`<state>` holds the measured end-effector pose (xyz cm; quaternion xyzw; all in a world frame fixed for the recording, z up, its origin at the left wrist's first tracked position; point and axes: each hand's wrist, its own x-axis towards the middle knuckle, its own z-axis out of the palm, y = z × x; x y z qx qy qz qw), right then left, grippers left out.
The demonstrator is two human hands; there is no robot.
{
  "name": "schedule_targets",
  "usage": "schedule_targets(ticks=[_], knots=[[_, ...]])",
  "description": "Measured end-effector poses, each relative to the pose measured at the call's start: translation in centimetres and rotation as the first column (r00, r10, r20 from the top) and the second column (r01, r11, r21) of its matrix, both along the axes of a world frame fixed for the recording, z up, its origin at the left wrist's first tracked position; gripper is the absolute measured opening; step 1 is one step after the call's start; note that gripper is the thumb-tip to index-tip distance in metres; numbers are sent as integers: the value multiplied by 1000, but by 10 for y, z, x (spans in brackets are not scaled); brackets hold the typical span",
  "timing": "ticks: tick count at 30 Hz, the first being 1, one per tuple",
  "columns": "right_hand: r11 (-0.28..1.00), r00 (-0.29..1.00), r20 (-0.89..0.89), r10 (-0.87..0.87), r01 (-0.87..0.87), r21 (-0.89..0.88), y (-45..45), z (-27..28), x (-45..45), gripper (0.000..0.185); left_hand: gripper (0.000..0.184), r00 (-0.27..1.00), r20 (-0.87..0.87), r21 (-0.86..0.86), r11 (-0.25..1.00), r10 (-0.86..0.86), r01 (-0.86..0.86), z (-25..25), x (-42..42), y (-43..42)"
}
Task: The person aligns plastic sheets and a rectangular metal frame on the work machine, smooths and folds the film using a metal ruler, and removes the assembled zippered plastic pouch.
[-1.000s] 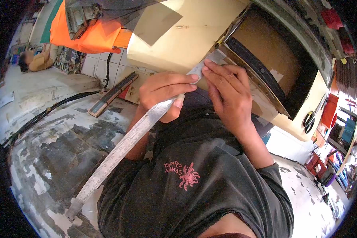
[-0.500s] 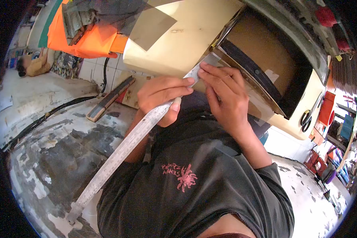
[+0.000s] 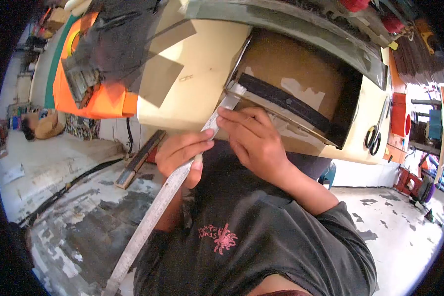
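Note:
A long, scuffed metal ruler [image 3: 153, 212] slants from the lower left up to the front edge of the cream work surface [image 3: 182, 101]. My left hand [image 3: 182, 157] pinches it along its upper half, fingers on top and thumb beneath. Close to its far end, the fingertips of my right hand [image 3: 254, 140] are closed at the ruler's edge; the underside of that grip is hidden. Just beyond is a dark-walled rectangular recess [image 3: 348, 116] with a brown bottom. A black strip [image 3: 286, 101] lies along its near side.
Black-handled scissors [image 3: 373, 139] rest at the surface's right side. Orange material [image 3: 66, 98] and dark translucent sheets [image 3: 165, 81] lie at the left. Below, a wooden bar [image 3: 139, 160] and a black cable [image 3: 74, 181] are near the stained floor. Another person [image 3: 47, 124] is far left.
The view has shifted, so the surface, recess and hands appear further left, with the hands lower. Both hands keep the same hold on the ruler, whose far end remains by the recess corner.

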<state>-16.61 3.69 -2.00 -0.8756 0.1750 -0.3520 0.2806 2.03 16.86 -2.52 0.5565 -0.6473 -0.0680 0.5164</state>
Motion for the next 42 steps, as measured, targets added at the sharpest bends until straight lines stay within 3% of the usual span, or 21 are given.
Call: schedule_targets(ticks=[10,22,34,39,42], knots=[[998,999,36,4,-6,62,2,-1,-4,44,43,999,-31,41,999,12,-10,4,-6,5],[1000,1000,30,10,-9,-11,4,3,-8,39,50,999,-46,62,998,-20,22,-2,-3,10],[999,998,56,-6,9,-49,7,-1,-8,38,58,981,-193,78,997,22,-7,-8,-5,15],[999,992,117,42,-41,-7,6,2,-10,46,63,972,-233,-34,999,-14,7,-13,1,12],[997,990,140,37,-27,-73,7,1,-11,40,64,960,-275,-74,997,-54,35,-6,-1,10]])
